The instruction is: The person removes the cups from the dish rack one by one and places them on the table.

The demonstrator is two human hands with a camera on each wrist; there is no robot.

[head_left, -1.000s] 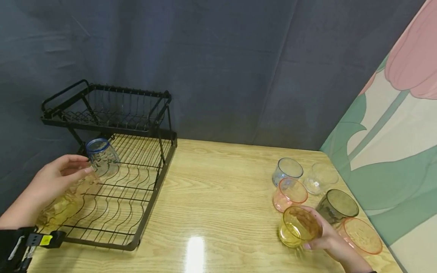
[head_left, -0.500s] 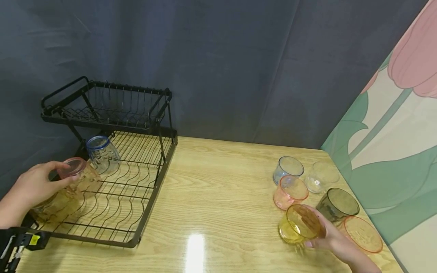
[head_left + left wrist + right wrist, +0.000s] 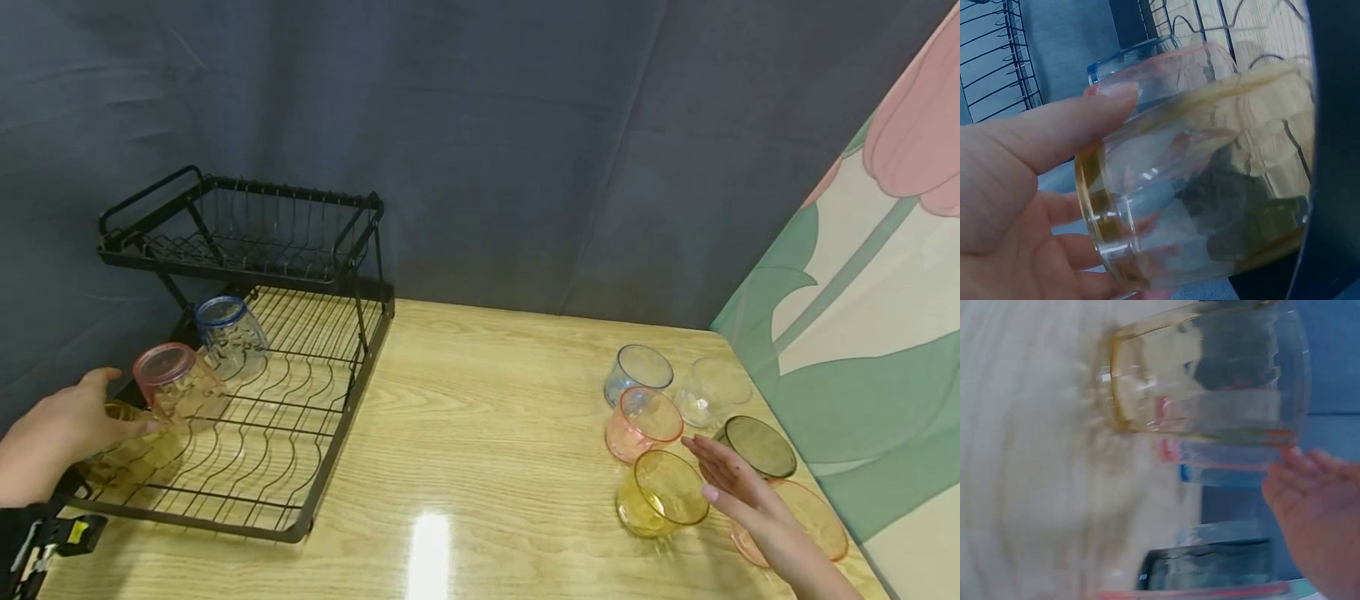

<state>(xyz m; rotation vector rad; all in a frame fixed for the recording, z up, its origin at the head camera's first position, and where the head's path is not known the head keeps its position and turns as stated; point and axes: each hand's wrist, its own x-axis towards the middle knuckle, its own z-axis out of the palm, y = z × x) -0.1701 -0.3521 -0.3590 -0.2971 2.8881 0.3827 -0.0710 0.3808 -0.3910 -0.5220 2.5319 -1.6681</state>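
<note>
At the rack's front left, my left hand (image 3: pixel 71 429) holds a yellow glass (image 3: pixel 150 454) that stands upside down. Its thumb (image 3: pixel 1085 122) lies along one side of that glass, and the other fingers reach around the far side, seen partly through it. Behind it a pink glass (image 3: pixel 183 387) and a blue-rimmed glass (image 3: pixel 236 342) sit inverted in the same row. On the right, my right hand (image 3: pixel 750 504) has its fingers extended close beside an upright yellow glass (image 3: pixel 648 504) on the table. Whether a fingertip touches that glass is hard to tell.
The black two-tier dish rack (image 3: pixel 330 467) stands at the left of the wooden table (image 3: pixel 465 417). Around the right hand are a pink glass (image 3: pixel 633 437), a light blue glass (image 3: pixel 626 379), a clear glass (image 3: pixel 708 392), a dark glass (image 3: pixel 765 446) and an orange-rimmed glass (image 3: pixel 817 525).
My left hand has moved from the pink glass to the yellow glass in front of it. My right hand has let go of the table's yellow glass and drawn back to its right.
</note>
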